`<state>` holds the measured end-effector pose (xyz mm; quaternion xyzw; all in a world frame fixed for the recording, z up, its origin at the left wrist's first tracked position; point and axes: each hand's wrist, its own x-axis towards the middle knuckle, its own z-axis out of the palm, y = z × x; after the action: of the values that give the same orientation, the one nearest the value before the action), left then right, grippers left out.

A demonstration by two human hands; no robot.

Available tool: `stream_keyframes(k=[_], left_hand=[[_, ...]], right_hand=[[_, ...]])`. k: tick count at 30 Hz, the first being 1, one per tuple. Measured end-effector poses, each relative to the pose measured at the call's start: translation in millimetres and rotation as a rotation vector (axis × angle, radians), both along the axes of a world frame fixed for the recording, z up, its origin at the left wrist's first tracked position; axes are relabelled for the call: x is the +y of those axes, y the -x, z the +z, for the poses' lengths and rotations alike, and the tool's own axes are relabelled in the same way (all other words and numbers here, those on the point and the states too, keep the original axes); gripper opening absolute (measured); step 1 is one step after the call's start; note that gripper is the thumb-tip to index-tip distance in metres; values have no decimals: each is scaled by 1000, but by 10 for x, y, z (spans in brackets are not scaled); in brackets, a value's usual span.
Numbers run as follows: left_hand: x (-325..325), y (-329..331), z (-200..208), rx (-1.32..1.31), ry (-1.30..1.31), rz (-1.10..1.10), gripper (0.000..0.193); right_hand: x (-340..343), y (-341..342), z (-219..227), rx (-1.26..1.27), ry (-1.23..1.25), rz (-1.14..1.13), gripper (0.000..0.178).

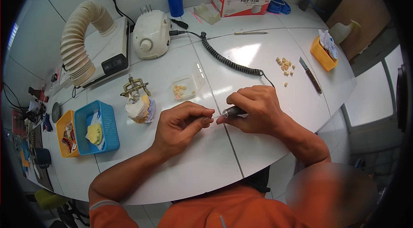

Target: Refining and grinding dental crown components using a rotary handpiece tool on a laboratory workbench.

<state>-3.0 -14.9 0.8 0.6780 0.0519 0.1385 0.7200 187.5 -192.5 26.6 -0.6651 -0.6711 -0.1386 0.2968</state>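
Note:
My right hand (257,109) is closed around a dark rotary handpiece (235,111), its thin bit pointing left. Thumb and fingers of my left hand (181,125) are pinched together at the tip of that bit; whatever they hold is too small or hidden to name. From behind my right hand a coiled black cord (226,59) runs to a white control box (151,36). Beyond my left hand lies a clear plastic box (188,82) with small tooth-like pieces in it. To its left stands a brass articulator (135,86) with a dental cast (138,110).
Loose tooth-like pieces (285,66) and a knife (311,77) lie at the right, near a yellow basket (323,58). Left are a blue basket (111,132), an orange basket (65,150) and a ribbed hose (75,43). Cartons (241,4) stand at the back.

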Motion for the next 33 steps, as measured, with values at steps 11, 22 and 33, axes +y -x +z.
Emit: stream_keyframes(k=[11,22,33], left_hand=[[49,-9,-41,88,99,-31,11],[-18,-20,43,158,72,61,17],[-3,28,107,205,13,88,18]], right_hand=[[74,-266,-45,-37,248,-264,55],[380,-451,289,124,806,-234,70],[162,-360,245,211,586,-43,49]])
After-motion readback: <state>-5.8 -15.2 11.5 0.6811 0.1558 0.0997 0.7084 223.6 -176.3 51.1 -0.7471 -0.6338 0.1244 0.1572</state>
